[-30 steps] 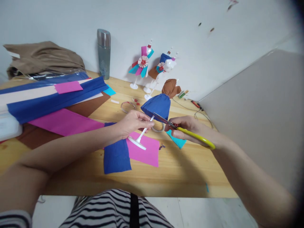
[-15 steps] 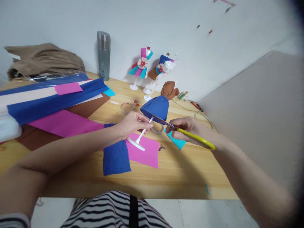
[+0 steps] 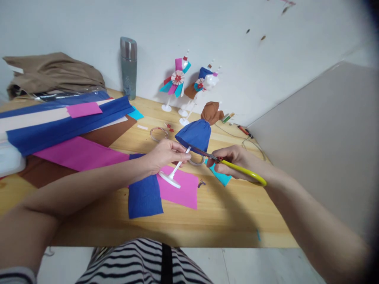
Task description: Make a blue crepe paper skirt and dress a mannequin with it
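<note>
My left hand (image 3: 173, 153) is closed round the white stem of a miniature dress form (image 3: 177, 165), which tilts over the table with its round base toward me. A gathered blue crepe-paper skirt (image 3: 194, 134) and a brown paper top (image 3: 211, 113) cover the form. In my right hand (image 3: 232, 157) are scissors (image 3: 245, 172) with yellow handles, their blades lying along the skirt's lower hem. Whether the blades are parted is hard to make out. A roll of tape (image 3: 197, 162) lies behind the blades, partly hidden.
Decorated dress forms (image 3: 177, 79) stand by the wall, right of a grey-green flask (image 3: 129, 73). Coloured crepe-paper sheets (image 3: 79, 152) cover the left side, with brown cloth (image 3: 59, 75) behind. Blue (image 3: 145, 199) and pink (image 3: 180, 193) pieces lie below my hands. A cable (image 3: 257, 145) runs at right.
The scissors have shifted very slightly along the hem, their handles a little lower and to the left. My left hand holds the dress form in the same place.
</note>
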{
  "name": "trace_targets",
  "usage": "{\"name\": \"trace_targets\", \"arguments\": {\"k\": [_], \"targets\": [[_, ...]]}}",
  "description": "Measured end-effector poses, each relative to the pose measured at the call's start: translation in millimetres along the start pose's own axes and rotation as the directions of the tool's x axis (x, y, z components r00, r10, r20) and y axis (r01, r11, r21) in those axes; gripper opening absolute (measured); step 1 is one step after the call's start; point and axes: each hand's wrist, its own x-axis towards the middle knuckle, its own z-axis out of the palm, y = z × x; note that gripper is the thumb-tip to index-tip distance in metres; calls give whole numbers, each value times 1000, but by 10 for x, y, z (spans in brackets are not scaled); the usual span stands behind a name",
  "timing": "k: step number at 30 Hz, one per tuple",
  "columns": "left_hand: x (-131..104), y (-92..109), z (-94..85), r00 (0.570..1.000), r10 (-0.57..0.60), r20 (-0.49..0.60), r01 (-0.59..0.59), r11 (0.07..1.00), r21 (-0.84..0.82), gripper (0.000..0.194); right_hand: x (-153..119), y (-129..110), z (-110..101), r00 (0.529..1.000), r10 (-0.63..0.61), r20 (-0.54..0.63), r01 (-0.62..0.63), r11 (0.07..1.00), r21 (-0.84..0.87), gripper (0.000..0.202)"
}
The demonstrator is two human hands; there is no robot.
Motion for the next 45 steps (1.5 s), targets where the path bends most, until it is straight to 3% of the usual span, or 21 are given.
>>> {"name": "trace_targets", "arguments": {"k": [15, 28, 45], "targets": [[9, -4, -14, 1000, 9, -1, -9, 1000, -12, 8, -49, -18, 40, 995, -93, 41, 96, 992, -86, 41], [31, 38, -4, 998, 1, -65, -4, 999, -53, 14, -97, 33, 17, 997, -69, 22, 69, 997, -19, 50], [-8, 21, 33, 999, -5, -47, 2, 997, -72, 10, 25, -69, 16, 988, -156, 1, 156, 986, -54, 48]]}}
